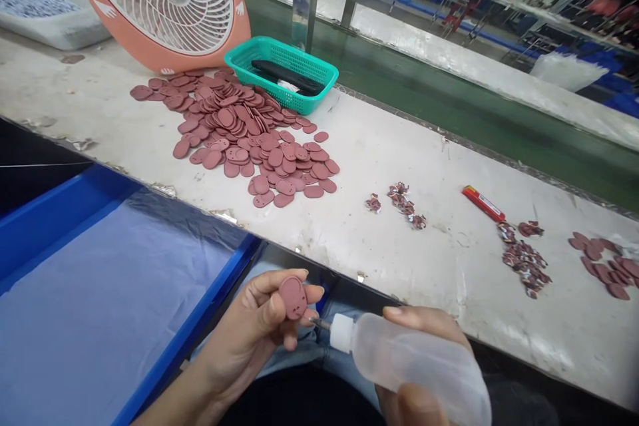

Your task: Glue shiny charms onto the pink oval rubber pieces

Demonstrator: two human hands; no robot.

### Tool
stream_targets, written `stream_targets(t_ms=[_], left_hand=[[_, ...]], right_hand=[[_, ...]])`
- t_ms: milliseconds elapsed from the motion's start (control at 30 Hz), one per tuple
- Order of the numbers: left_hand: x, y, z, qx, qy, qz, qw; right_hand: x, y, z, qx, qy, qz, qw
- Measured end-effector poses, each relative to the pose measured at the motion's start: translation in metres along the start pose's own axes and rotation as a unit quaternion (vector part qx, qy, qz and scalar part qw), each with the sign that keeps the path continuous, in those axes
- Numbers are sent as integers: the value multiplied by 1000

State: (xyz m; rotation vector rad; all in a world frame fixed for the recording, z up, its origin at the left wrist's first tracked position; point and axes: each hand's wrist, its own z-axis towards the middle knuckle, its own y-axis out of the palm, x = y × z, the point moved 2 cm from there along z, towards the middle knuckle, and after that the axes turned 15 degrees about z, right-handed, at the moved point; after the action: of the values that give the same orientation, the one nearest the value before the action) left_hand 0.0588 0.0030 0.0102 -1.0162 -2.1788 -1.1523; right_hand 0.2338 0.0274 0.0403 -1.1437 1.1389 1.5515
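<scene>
My left hand (259,319) pinches a reddish-brown oval piece (293,297) with a few small holes near its lower edge. Wrapped in my right hand (424,346) is a translucent squeeze bottle (414,353) with a white cap and a thin metal tip. The tip points left, close to the oval piece and the fingertips; whether it touches them I cannot tell. On the bench beyond lies a large heap of similar oval pieces (239,126). Small brown-and-white parts (526,263) are clustered to the right, with a few more small parts (399,200) near the middle.
An orange fan (232,20) stands behind the heap beside a green basket (319,96) holding a dark object. A red tube-like item (483,204) and another oval pile (606,263) are at right. A blue bin (54,213) with a pale lining sits lower left, below the bench edge.
</scene>
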Motion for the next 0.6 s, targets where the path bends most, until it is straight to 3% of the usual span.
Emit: stream_targets(t_ms=[200, 600], left_hand=[[-1, 0, 2, -9, 14, 3, 1000], [0, 3, 1, 14, 3, 6, 1000]], right_hand=[[16, 5, 11, 8, -156, -6, 988], [10, -1, 10, 27, -154, -81, 984]])
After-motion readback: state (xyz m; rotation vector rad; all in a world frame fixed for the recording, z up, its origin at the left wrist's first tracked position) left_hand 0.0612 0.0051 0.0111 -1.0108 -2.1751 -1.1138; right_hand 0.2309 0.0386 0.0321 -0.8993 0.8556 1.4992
